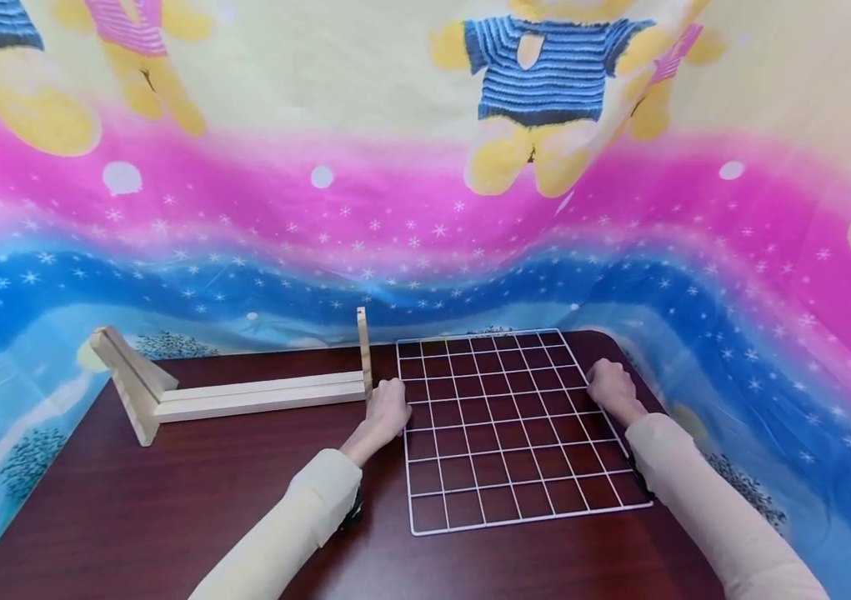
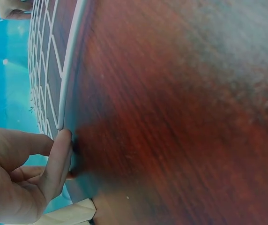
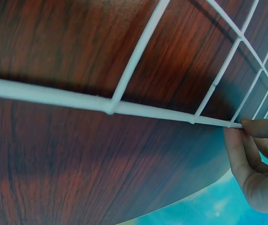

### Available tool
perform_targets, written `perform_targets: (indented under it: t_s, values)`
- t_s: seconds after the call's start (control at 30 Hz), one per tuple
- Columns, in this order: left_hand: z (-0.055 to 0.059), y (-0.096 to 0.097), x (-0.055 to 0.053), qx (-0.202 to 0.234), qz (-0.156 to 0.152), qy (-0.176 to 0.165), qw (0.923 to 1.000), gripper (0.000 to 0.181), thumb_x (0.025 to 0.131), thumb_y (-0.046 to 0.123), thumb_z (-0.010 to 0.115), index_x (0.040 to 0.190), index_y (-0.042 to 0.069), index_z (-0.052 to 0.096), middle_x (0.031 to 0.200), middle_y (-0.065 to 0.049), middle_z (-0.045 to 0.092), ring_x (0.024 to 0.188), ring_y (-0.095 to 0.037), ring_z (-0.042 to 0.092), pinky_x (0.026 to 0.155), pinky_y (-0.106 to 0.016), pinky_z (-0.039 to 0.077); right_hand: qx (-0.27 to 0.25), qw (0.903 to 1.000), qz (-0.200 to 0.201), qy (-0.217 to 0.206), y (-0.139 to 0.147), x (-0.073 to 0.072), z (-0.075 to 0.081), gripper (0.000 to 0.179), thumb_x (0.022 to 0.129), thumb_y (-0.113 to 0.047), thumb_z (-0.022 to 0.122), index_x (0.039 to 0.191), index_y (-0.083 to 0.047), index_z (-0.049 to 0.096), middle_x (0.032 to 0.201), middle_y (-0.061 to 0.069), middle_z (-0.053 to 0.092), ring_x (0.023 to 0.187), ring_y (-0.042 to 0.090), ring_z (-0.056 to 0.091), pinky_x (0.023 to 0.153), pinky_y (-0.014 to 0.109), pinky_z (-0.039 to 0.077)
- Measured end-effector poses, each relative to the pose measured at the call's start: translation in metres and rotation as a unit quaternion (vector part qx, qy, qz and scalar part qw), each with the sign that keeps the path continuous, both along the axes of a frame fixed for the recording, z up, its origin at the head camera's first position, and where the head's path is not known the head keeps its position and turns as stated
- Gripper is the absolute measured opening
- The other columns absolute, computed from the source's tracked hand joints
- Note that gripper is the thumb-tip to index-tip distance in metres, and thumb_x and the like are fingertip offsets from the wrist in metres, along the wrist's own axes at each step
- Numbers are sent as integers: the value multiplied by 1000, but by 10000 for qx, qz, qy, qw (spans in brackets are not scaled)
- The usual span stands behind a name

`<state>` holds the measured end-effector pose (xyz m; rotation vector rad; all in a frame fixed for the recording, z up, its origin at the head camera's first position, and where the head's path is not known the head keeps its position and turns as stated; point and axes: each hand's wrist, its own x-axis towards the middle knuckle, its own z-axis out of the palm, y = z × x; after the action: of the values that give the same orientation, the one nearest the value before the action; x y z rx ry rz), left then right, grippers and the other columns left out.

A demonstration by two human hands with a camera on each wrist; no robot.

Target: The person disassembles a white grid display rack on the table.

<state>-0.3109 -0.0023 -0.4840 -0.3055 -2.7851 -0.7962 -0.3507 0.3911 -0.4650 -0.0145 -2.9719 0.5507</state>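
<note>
A white wire grid panel (image 1: 530, 519) lies over the right part of the dark red-brown table, seen also in both wrist views. On its left edge, my left hand (image 1: 387, 407) pinches the outer wire (image 2: 71, 56) between thumb and fingers. My right hand (image 1: 613, 387) pinches the opposite outer wire (image 3: 148, 110) near the far right of the table. Close to my left hand stands a pale wooden frame: a long grooved rail (image 1: 260, 398) joins a slanted left leg (image 1: 132, 387) to a thin right upright (image 1: 364, 346).
The wood-grain table (image 1: 245, 492) has a rounded far right corner. Behind and beside it hangs a printed cloth (image 1: 395, 217) in blue, pink and cream, with bear figures and snowflakes. A dark band (image 1: 352, 508) shows at the left wrist.
</note>
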Motion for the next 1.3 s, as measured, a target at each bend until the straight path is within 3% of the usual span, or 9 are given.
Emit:
perform_targets:
  t_s: [0.13,0.27,0.4,0.5,0.57,0.7,0.77,0.93,1.3]
  values:
    - [1,2,-2,-102,93,-95,9999,26,80,-8,61,58,5,56,36,1,46,27,-8,46,40,-26,50,34,9999,-82,-46,-2,0,0,25,73,6,54,57,-11,45,60,7,48,58,27,49,50,38,40]
    - [4,4,-3,-337,185,-169,9991,24,79,-6,64,60,5,56,53,-8,56,44,-19,60,43,-32,51,45,9999,-131,3,-3,0,0,33,72,7,53,53,-15,36,56,4,42,56,26,47,48,36,38]
    - [1,6,-6,-528,213,-194,9982,20,80,-5,67,65,5,57,68,-15,61,61,-28,65,45,-37,52,67,9999,-139,49,-4,-1,-1,36,72,7,52,53,-16,33,55,3,41,55,25,46,47,36,38]
    - [-2,7,-8,-619,202,-186,9977,18,81,-6,65,67,4,58,70,-15,62,63,-28,66,46,-37,52,84,9999,-133,7,-6,-1,0,33,73,7,51,53,-14,35,56,6,44,56,27,49,49,39,41]
    - [-2,7,-8,-621,207,-209,9976,17,82,-7,63,68,3,59,70,-16,61,63,-29,65,45,-37,52,62,9999,-144,-9,-4,-1,1,27,74,5,54,55,-10,45,60,9,51,60,30,53,51,42,45]
    - [-2,8,-9,-547,268,-379,9974,14,83,-9,60,73,1,62,73,-18,62,61,-28,65,44,-34,51,-17,9998,-190,-1,2,-4,-1,6,74,2,62,72,-2,67,78,18,64,71,36,60,61,49,51]
    - [-1,8,-9,-506,298,-479,9971,12,83,-9,60,75,0,64,75,-19,63,59,-27,64,43,-33,51,-30,9998,-183,15,4,-5,-2,8,74,0,65,80,-1,71,85,20,66,76,39,62,64,51,53]
    - [-2,8,-9,-557,317,-556,9964,12,83,-9,61,75,1,63,77,-20,63,62,-28,65,44,-32,51,-20,9999,-137,51,5,-6,-5,9,74,-1,65,79,-1,72,85,20,67,76,39,63,65,52,53]
    - [-2,7,-6,-422,210,-485,9977,10,84,-8,60,78,-1,64,80,-22,64,65,-30,66,47,-35,53,93,9998,-115,159,1,-1,-4,18,74,3,56,60,-8,59,66,9,57,61,29,54,55,45,47]
